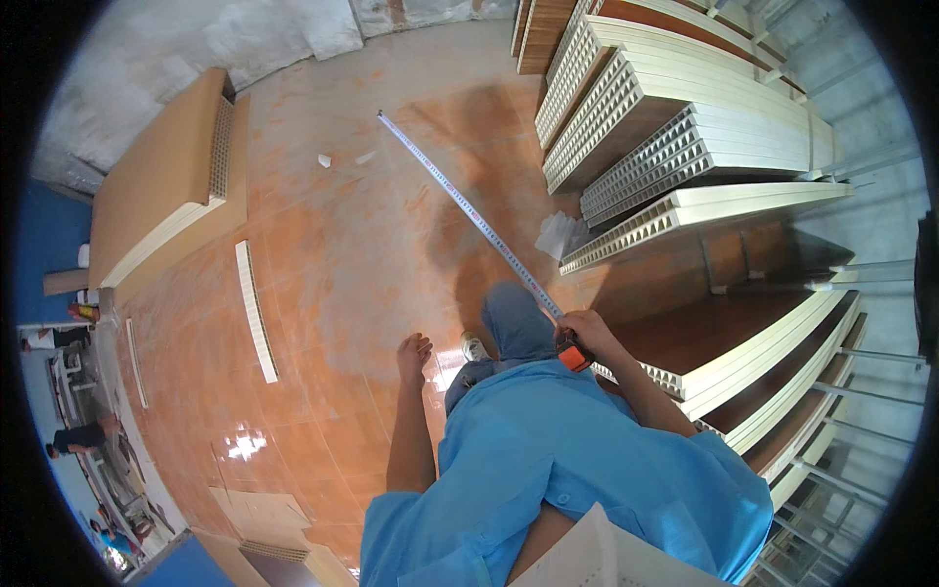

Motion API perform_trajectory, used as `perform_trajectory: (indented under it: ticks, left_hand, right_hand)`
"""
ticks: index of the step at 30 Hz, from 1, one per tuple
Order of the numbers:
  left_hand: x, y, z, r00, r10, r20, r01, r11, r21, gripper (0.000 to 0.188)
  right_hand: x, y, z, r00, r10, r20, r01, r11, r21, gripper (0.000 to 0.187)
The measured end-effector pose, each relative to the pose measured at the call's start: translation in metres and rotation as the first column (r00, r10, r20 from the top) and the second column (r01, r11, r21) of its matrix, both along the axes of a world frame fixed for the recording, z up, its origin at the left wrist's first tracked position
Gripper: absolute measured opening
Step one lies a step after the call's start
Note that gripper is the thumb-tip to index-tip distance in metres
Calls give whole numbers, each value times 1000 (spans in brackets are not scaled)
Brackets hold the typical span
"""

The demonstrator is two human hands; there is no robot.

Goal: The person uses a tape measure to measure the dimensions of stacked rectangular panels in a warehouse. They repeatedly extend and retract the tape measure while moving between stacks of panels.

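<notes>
My right hand [588,331] is wrapped round a tape measure [573,354] with an orange and black case, held beside the racked panels. Its long pale blade [469,211] is pulled out and runs straight away to the far left, over the tiled floor. The blade's tip hangs free of any panel in this view. My left hand [415,357] is held out by my left side, its fingers curled in loosely, with nothing visible in them. Closest to the tape hand lies the edge of a cream hollow-core panel [729,372].
Stacked hollow-core panels [636,108] stand to the right among metal bars [875,274]. A brown panel stack [161,176] sits at left on the orange floor [333,274], near a narrow white strip [256,311]. Other people [86,437] are far left.
</notes>
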State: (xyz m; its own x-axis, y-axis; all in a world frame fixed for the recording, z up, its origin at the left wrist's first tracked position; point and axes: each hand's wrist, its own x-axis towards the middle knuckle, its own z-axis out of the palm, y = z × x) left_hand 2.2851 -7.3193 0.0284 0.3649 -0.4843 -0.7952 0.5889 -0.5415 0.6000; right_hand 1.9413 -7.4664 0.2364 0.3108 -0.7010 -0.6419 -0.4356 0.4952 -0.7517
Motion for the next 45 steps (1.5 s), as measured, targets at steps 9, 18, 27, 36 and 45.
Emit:
perform_trajectory:
  ticks: [9,18,27,36,45]
  left_hand:
    - [86,-51,-118,983,78,-164,1,900,435,30]
    - [185,-335,-65,995,103,20,-101,993,-67,33]
    - [249,-636,-71,949,-226,-219,215,974,-73,28]
    - [332,-772,-89,945,-269,-185,311,914,260,33]
    - [279,-865,-29,997,-79,-27,76,992,-98,31]
  right_hand:
    - [35,-223,-82,856,192,-479,-297,943,-153,28]
    - [104,-476,-8,393,175,-903,-535,842,-70,28]
    - [149,-707,36,226,143,-964,-570,821,-12,20]
    - [145,-868,66,28,179,-983,-501,854,141,17]
    - [46,-1006,23,-73,162,-984,-704,691,166,15]
